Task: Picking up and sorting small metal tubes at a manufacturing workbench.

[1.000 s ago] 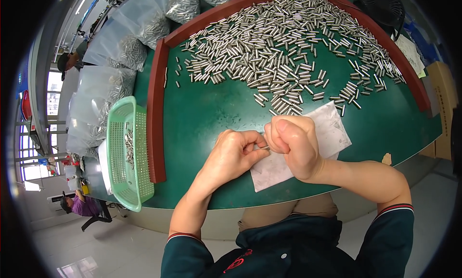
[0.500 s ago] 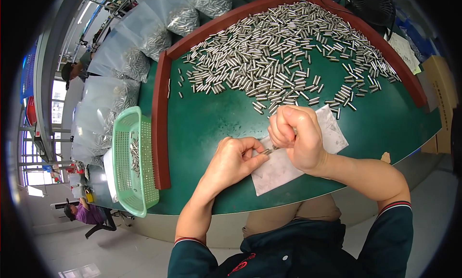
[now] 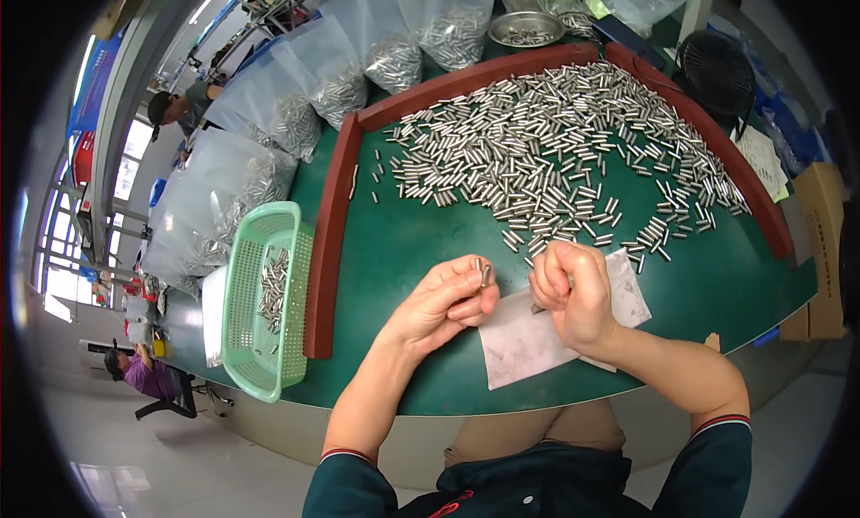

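Raised over the green tabletop, my left hand [image 3: 441,305] pinches a small metal pin [image 3: 485,272] between thumb and fingers. My right hand [image 3: 575,296] is curled into a fist to the right of it. A bit of something dark grey pokes out below its fingers; I cannot make out what it is. Beneath both hands lies a smudged white cloth or paper sheet [image 3: 511,349]. Beyond them spreads a large heap of short shiny metal pins [image 3: 537,151] on the green table [image 3: 394,258].
Dark red wooden rails [image 3: 330,249] border the pins. Left of them stands a light green plastic basket [image 3: 296,339] with some pins inside. Clear bags of pins [image 3: 340,74] line the far left. A metal bowl [image 3: 527,18], black fan [image 3: 717,74] and cardboard box [image 3: 820,240] stand around. Other people sit further off.
My hands have drawn apart; the left has turned, bringing the pin up. The right has shifted slightly right, still curled. The whole view has tilted, so the table appears lower.
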A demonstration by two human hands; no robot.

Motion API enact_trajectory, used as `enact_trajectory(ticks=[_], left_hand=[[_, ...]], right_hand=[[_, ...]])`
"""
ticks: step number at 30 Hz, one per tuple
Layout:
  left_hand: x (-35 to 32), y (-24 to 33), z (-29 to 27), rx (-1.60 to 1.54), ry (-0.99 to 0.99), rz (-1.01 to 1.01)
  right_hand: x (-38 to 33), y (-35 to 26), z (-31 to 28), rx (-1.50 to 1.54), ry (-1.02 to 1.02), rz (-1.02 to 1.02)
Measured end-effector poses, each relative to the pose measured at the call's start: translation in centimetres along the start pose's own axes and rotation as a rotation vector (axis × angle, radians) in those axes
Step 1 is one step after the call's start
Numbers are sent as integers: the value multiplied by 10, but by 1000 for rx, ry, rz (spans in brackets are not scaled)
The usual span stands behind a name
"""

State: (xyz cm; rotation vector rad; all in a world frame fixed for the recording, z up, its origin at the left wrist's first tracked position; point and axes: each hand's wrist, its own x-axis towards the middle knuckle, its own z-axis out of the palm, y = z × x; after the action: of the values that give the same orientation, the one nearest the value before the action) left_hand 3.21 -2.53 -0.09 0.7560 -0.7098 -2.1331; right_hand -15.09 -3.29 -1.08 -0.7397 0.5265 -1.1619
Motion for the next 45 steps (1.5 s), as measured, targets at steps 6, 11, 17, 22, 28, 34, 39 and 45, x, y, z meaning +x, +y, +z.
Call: enact_trajectory(ticks=[6,11,17,22,28,34,39,45], left_hand=[[-1,-1,0,-19,33,20],[1,1,-1,-102,132,-36],[3,-1,-5,-38,186,-21],[3,-3,-10,46,201,-24],[4,-3,-13,-38,218,-72],[6,1,-11,-101,174,-24],[10,9,-21,178,171,159],[34,-11,-1,1387,628,503]], right_hand=[[2,0,3,16,-12,10],[4,0,3,45,9,19],[4,1,1,51,9,25],[4,1,2,54,14,28],[5,1,2,57,19,32],[5,0,1,42,27,26],[5,1,0,46,14,41],[5,0,0,42,28,47]])
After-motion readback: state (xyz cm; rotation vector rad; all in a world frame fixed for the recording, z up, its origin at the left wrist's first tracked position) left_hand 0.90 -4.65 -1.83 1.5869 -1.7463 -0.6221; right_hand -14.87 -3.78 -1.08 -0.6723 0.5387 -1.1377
